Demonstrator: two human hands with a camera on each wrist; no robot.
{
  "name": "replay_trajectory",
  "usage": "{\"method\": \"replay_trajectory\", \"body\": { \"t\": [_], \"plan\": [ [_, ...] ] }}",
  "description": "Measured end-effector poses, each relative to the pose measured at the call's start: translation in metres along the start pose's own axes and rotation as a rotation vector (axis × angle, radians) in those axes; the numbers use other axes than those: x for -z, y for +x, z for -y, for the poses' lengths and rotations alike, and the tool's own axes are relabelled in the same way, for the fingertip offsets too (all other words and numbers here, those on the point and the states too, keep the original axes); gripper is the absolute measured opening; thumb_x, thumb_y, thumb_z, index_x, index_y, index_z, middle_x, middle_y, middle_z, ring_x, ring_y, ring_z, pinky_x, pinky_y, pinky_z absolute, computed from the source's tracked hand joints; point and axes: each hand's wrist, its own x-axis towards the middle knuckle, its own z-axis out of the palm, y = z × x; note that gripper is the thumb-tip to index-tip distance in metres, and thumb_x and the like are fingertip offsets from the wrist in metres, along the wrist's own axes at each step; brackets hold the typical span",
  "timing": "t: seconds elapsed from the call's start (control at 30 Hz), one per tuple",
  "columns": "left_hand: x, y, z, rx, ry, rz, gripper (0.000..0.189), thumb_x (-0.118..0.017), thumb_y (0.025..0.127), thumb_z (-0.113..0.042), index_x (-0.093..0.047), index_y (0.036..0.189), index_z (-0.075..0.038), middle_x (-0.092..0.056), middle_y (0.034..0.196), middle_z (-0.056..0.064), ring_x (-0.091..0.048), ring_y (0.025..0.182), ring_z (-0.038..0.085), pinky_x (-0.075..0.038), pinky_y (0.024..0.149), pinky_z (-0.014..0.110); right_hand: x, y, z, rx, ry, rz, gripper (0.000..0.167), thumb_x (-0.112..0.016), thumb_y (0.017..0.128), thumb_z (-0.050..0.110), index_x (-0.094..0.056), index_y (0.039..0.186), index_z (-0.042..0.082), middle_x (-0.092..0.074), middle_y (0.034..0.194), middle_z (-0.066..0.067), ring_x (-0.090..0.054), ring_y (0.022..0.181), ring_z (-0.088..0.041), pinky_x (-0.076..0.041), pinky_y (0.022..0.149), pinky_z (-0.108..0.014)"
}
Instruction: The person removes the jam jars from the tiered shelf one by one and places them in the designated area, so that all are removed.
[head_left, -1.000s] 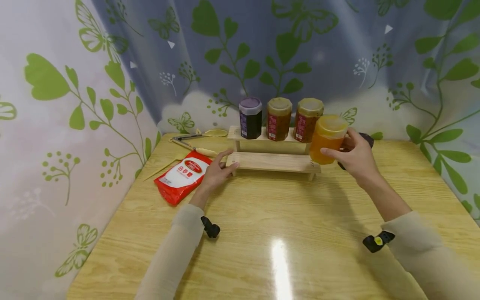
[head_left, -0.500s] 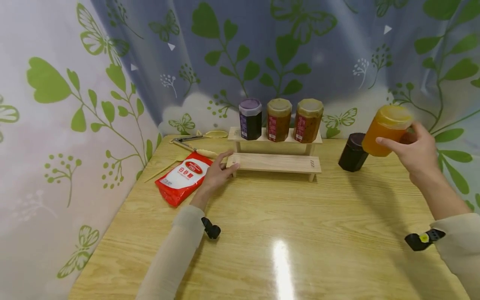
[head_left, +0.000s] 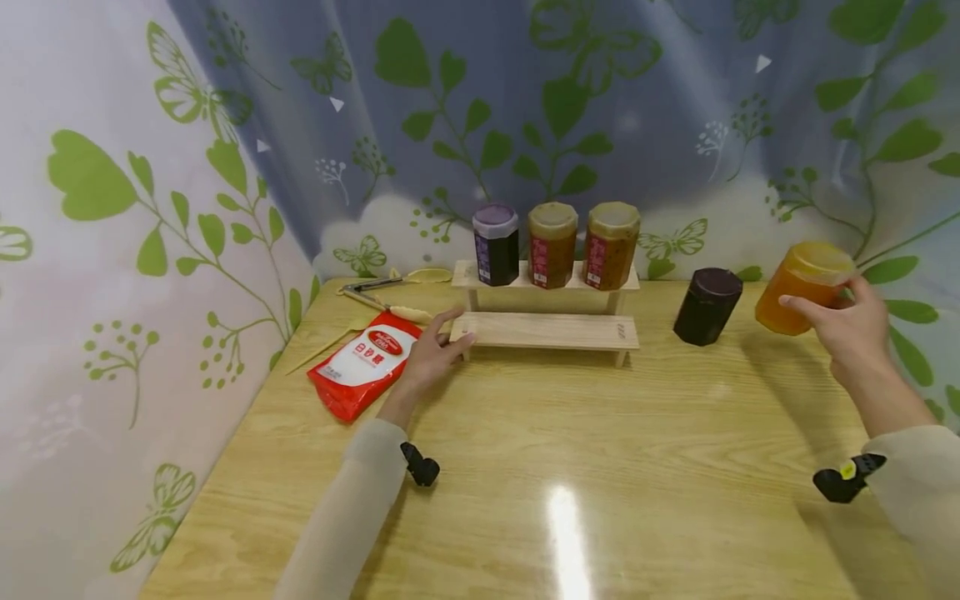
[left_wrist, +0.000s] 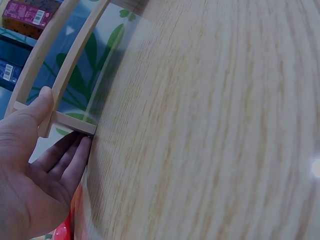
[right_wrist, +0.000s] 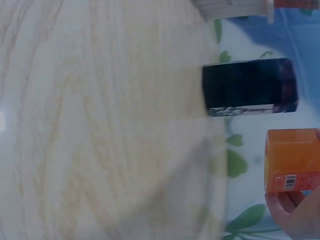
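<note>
Orange jar point(head_left: 806, 285) | right hand point(head_left: 855, 329) curled round it, held above the table point(head_left: 487, 475), right of the wooden rack point(head_left: 543, 330) | left hand point(head_left: 430, 354) pinching the rack's left end | dark jar point(head_left: 707, 308) standing on the table, just right of the rack | three jars point(head_left: 552, 250) on its upper shelf | red-and-white packet point(head_left: 367, 360) and tongs point(head_left: 430, 275) left of the rack

Glossy, that yellow wood-grain tabletop point(head_left: 480, 450), throwing the light back at me! The pale two-step wooden stand point(head_left: 543, 330) looks smooth, matt; the red-and-white plastic pouch point(head_left: 367, 358) shines; the orange faceted jar point(head_left: 798, 292), smooth and translucent; beige cloth sleeves point(head_left: 341, 508), dull.
</note>
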Motion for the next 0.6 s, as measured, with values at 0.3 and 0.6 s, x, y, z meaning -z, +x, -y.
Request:
{"method": "replay_trajectory", "body": {
  "t": [0.3, 0.6],
  "plan": [
    [0.001, 0.001, 0.004, 0.001, 0.045, 0.0, 0.06, -0.072, 0.099, -0.042, -0.048, 0.154, -0.037, -0.074, 0.106, 0.02, -0.07, 0.098, 0.028, -0.056, 0.092, 0.044, -0.005, 0.017, -0.025, -0.137, 0.121, -0.078, 0.066, -0.089, 0.084, 0.029, -0.052, 0.137, 0.04, -0.047, 0.116, 0.026, -0.047, 0.121, -0.004, -0.046, 0.079, -0.007],
    [0.001, 0.002, 0.003, -0.004, 0.021, -0.001, 0.059, -0.072, 0.099, -0.041, -0.049, 0.153, -0.036, -0.073, 0.102, 0.02, -0.068, 0.092, 0.027, -0.054, 0.087, 0.04, -0.014, 0.024, -0.034, -0.166, 0.122, -0.084, 0.081, -0.085, 0.089, 0.024, -0.041, 0.156, 0.037, -0.045, 0.142, 0.018, -0.043, 0.134, -0.011, -0.033, 0.121, -0.04]
  ]
}}
